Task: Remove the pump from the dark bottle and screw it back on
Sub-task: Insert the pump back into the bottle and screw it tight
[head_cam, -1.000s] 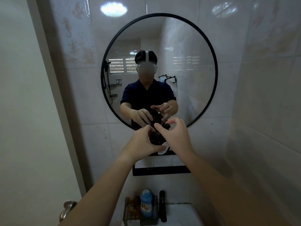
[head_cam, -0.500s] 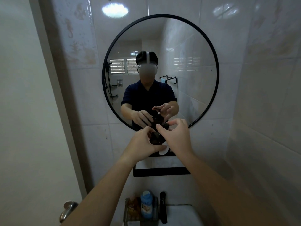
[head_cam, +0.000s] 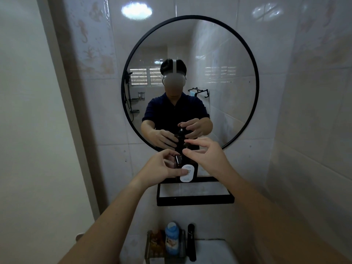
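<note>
Tiled wall, round mirror (head_cam: pixel 190 54) behind; dark bottle (head_cam: pixel 187 171) upright on black shelf (head_cam: pixel 195 199); left hand (head_cam: pixel 162 168) grips bottle body; right hand (head_cam: pixel 206 155) pinches pump (head_cam: pixel 185 146) directly above, nearer it.

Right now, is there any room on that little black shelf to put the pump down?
Yes. The shelf looks bare right of the dark bottle, out to its right rim, under the right hand. The left end is crowded by the left hand. Below, the wire basket is packed.
</note>
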Demonstrator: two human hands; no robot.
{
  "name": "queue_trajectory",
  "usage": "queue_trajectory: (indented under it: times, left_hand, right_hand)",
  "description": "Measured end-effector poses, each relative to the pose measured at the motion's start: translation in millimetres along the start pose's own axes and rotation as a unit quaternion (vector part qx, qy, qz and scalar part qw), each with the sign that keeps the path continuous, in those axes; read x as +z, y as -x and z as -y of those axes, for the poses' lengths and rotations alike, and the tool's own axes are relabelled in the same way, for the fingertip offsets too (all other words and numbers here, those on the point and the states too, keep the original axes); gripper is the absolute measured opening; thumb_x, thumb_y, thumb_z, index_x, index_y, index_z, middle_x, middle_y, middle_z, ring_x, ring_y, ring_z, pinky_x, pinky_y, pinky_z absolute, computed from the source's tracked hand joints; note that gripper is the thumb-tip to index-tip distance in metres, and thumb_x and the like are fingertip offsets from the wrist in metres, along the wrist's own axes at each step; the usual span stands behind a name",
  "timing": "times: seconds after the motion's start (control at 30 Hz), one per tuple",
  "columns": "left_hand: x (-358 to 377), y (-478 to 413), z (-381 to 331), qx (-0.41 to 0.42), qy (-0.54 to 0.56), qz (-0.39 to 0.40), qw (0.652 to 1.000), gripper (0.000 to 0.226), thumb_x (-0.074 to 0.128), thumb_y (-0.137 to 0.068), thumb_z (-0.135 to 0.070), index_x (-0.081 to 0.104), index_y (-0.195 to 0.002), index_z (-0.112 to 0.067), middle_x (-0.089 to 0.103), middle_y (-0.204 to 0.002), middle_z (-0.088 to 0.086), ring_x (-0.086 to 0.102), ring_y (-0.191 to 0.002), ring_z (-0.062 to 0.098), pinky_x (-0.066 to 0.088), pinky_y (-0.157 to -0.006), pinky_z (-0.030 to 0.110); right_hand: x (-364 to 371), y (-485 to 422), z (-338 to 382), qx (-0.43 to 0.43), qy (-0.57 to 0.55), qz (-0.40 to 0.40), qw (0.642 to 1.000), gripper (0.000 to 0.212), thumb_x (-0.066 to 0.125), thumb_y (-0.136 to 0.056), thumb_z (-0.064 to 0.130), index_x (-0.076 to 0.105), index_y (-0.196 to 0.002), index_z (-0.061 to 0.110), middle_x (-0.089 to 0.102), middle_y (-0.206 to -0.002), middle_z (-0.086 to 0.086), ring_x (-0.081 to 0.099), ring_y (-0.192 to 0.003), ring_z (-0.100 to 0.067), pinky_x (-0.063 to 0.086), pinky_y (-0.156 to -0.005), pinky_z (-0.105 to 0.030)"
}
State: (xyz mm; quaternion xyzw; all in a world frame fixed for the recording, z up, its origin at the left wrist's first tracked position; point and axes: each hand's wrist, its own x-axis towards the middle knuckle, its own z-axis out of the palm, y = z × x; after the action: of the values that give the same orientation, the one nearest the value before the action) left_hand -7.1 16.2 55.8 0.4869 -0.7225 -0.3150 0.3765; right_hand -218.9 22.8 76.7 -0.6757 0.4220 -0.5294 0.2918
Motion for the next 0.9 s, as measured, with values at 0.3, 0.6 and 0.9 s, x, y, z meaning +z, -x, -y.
queue_trajectory:
  times: [0.3, 0.6, 0.9]
  left_hand:
    - [-2, 0, 1, 0.001, 0.024, 0.021, 0.999, 0.064, 0.1, -0.078, -0.029, 0.066, -0.133, -0.025, 0.08, -0.107, 0.022, 0.081, -0.095, 0.031, 0.062, -0.088, 0.034]
    - [0, -4, 0, 0.005, 0.023, 0.034, 0.999, 0.064, 0.099, -0.079, -0.027, 0.066, -0.134, -0.023, 0.077, -0.092, 0.008, 0.075, -0.082, 0.013, 0.058, -0.072, 0.016]
    - [3, -6, -1, 0.017, 0.031, 0.009, 0.999, 0.061, 0.098, -0.08, -0.03, 0.068, -0.133, -0.025, 0.081, -0.108, 0.009, 0.081, -0.096, 0.025, 0.06, -0.075, 0.015]
  right_hand:
    - [-8, -5, 2, 0.0, -0.006, 0.042, 0.999, 0.043, 0.084, -0.091, 0.026, 0.077, -0.133, 0.024, 0.067, -0.131, 0.009, 0.08, -0.099, -0.008, 0.063, -0.086, -0.02]
    - [-17, -7, 0, 0.002, -0.004, 0.057, 0.998, 0.043, 0.084, -0.091, 0.026, 0.077, -0.134, 0.025, 0.067, -0.135, 0.005, 0.08, -0.102, -0.012, 0.064, -0.095, -0.028]
    - [-18, -6, -7, 0.017, -0.001, 0.051, 0.999, 0.064, 0.087, -0.086, 0.038, 0.066, -0.146, 0.033, 0.06, -0.137, 0.006, 0.073, -0.116, -0.014, 0.058, -0.102, -0.031]
